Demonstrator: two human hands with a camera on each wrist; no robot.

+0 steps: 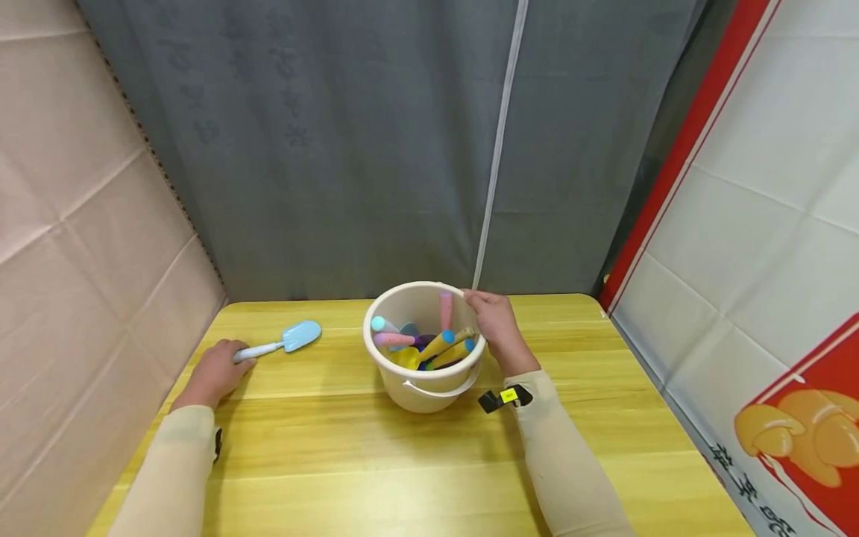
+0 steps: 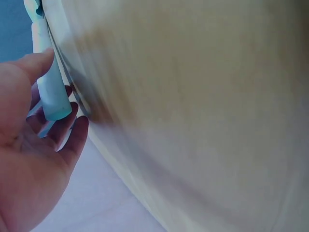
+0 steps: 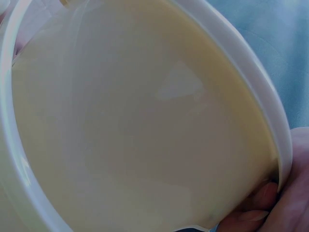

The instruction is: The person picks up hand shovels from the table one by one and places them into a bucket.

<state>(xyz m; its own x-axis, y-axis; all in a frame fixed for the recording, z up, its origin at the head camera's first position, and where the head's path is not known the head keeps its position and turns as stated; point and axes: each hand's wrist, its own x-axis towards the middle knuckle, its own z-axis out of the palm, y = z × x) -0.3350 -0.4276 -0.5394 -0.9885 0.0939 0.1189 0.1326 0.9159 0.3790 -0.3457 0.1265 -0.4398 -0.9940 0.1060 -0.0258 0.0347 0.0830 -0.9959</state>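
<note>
A light blue toy shovel (image 1: pixel 301 335) lies over the left side of the table, blade pointing right. My left hand (image 1: pixel 218 371) holds the end of its handle; in the left wrist view the thumb lies across the handle (image 2: pixel 52 94) with the fingers curled behind. At the middle stands a white bucket (image 1: pixel 417 397) with its carrying handle hanging at the front. My right hand (image 1: pixel 498 328) grips the bucket's right rim, fingers inside it in the right wrist view. Colourful tools fill the bucket, among them a pink handle (image 1: pixel 446 309) and a yellow handle (image 1: pixel 436 345).
The wooden table (image 1: pixel 322 462) reaches back to a grey curtain (image 1: pixel 335 149). A pale cloth (image 1: pixel 87 224) hangs along the left, and a white and red printed sheet (image 1: pixel 751 224) stands along the right.
</note>
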